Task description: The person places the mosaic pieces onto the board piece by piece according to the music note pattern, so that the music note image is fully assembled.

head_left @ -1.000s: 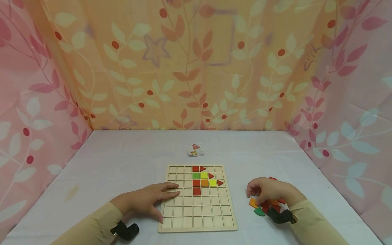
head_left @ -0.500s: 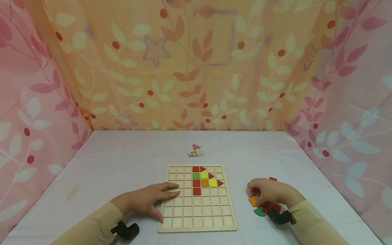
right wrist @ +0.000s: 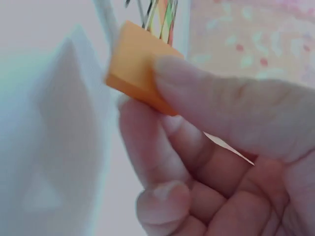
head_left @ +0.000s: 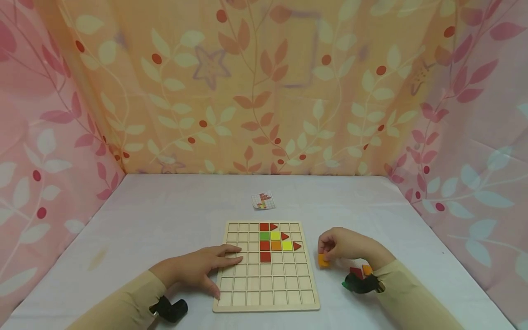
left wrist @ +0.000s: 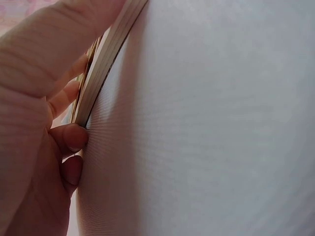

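Observation:
A wooden grid board (head_left: 284, 298) lies on the white table with red, green, yellow and orange square tiles and red triangles in its upper middle cells. My left hand (head_left: 194, 268) rests on the board's left edge, fingers spread over the cells and thumb at the lower left; in the left wrist view the board's side edge (left wrist: 106, 64) shows beside the fingers. Just right of the board, my right hand (head_left: 348, 245) pinches an orange square tile (right wrist: 138, 64) between thumb and fingers, above the table.
Loose red (head_left: 356, 272) and orange tiles (head_left: 367, 270) lie right of the board, partly hidden by the right wrist's black camera mount (head_left: 360, 283). A small patterned card (head_left: 262, 200) lies beyond the board. Floral curtains (head_left: 264, 91) enclose the table's back and sides.
My right hand has lifted an orange square tile from the loose pile and moved left and slightly away, toward the board. My left hand has stayed in place.

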`<state>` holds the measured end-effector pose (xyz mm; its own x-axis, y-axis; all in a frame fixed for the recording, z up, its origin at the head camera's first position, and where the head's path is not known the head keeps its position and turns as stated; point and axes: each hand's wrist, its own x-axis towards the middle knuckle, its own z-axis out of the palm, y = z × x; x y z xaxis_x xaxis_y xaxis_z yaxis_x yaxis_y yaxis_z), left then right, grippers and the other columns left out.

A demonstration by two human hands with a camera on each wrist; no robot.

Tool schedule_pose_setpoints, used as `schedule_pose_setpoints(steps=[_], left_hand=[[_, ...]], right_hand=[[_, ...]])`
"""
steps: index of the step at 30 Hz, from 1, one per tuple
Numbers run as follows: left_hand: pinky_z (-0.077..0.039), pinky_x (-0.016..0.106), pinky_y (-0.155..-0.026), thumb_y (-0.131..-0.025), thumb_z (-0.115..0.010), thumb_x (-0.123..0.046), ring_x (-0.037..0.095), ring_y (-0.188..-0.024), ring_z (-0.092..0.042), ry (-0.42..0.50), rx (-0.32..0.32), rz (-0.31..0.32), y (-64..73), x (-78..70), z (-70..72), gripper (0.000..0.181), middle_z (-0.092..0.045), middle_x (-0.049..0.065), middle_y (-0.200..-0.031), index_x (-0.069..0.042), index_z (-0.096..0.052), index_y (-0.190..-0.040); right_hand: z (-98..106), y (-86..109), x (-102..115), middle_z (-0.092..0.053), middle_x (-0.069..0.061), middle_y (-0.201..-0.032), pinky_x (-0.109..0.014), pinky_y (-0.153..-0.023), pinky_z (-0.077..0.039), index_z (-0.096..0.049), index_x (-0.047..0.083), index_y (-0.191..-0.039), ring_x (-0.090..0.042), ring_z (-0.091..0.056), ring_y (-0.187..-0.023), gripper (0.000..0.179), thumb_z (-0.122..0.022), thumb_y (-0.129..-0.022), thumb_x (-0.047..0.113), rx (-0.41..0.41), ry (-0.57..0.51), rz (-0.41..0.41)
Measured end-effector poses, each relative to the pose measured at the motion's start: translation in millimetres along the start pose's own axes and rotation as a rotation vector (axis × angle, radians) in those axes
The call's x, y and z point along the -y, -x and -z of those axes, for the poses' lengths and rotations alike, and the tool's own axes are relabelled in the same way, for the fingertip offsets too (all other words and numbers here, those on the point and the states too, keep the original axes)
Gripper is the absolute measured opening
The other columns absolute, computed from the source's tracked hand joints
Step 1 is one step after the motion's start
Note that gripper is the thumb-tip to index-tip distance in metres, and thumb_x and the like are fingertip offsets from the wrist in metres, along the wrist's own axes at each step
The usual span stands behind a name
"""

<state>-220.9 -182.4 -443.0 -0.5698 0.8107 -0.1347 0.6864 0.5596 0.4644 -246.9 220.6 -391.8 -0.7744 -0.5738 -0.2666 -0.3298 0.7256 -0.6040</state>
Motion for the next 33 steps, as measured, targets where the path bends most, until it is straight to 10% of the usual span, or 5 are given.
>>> schedule_pose_setpoints(steps=[18,33], left_hand=[[-0.024,0.054,-0.102,-0.070,-0.062,-0.061,0.027,-0.135,-0.021,0.012,-0.007,-0.015,0.7,-2.7,1.2,0.088,-0.017,-0.002,-0.151,-0.031,-0.025,-0.145],[-0.025,0.054,-0.101,-0.070,-0.061,-0.063,0.026,-0.134,-0.022,0.008,-0.007,-0.009,0.1,1.0,-0.7,0.088,-0.017,-0.005,-0.150,-0.033,-0.025,-0.144]], right_hand=[[-52.0,-58.0,62.3,-0.057,0.006,-0.067,-0.025,-0.061,-0.045,-0.063,0.013,-0.076,-0.010,-0.052,-0.064,0.012,-0.072,-0.076,0.005,-0.101,-0.084,0.128],[-71.4,-70.0,81.4,-0.057,0.008,-0.062,-0.022,-0.055,-0.043,-0.061,0.014,-0.065,-0.006,-0.050,-0.059,0.018,-0.074,-0.073,0.006,-0.104,-0.060,0.119]])
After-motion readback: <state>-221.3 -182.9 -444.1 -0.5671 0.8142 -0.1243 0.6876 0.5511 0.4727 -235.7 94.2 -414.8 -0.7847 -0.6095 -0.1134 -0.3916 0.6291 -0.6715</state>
